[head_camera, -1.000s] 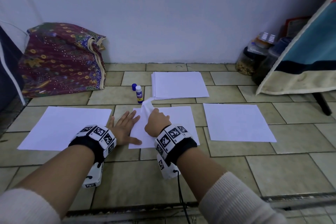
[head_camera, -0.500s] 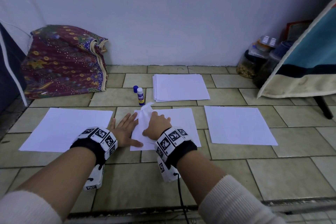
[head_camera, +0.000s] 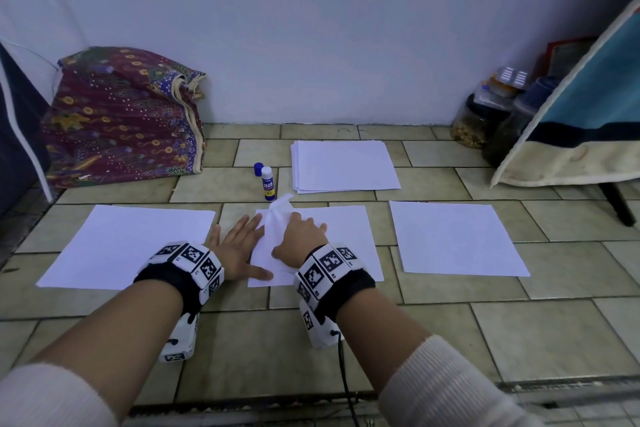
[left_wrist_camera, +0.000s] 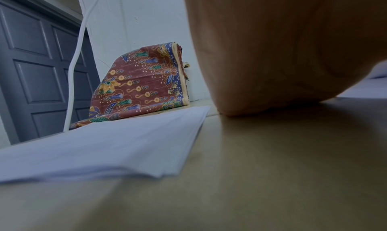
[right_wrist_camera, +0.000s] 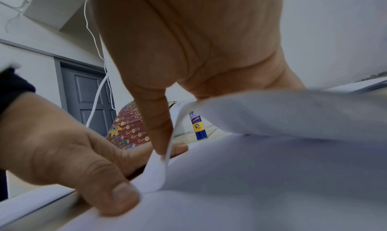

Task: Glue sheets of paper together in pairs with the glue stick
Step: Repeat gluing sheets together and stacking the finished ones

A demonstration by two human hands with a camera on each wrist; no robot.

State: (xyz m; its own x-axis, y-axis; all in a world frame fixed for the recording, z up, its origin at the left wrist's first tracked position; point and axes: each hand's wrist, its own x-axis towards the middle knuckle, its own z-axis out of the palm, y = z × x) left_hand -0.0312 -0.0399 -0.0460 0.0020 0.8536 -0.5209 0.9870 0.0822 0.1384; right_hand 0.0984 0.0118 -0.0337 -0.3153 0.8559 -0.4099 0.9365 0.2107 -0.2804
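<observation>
Head view: left hand (head_camera: 239, 246) lies flat, fingers spread, thumb pressing the near-left corner of the middle sheet (head_camera: 346, 239) on the floor, while right hand (head_camera: 300, 239) curls round a lifted top sheet (head_camera: 277, 218); glue stick (head_camera: 268, 183) stands uncapped just beyond. Left wrist view: only palm, fingers hidden. Right wrist view: right thumb + fingers (right_wrist_camera: 159, 132) pinch the raised sheet's edge.

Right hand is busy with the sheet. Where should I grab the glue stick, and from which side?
Grip the glue stick round the middle of its upright tube, coming from above and the near side. It stands uncapped, its blue cap on the floor just behind it, so probably keep fingers below the top. The paper stack sits close on its right.
</observation>
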